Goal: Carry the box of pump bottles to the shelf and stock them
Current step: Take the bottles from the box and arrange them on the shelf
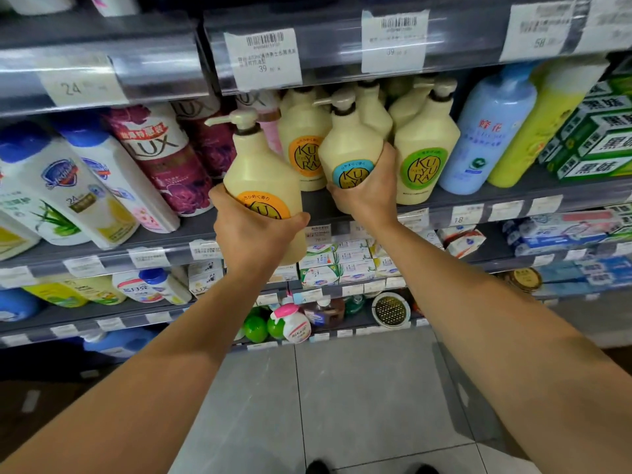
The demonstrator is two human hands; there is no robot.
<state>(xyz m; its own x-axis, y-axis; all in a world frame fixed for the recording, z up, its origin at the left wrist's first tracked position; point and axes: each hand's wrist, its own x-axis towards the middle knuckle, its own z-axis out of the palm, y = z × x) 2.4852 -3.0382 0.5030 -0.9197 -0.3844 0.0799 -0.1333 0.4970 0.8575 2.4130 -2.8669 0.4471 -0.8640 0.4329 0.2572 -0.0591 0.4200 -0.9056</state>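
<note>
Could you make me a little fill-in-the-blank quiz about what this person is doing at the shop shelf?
1. The left hand holds a cream pump bottle whose round label is ____.
2. The bottle in the right hand has a label coloured ____.
3. The cream bottle standing just right of that hand carries a ____ label.
4. The dark pink bottles further left bear the brand name ____.

Missing words: orange; blue; green; LUX
</note>
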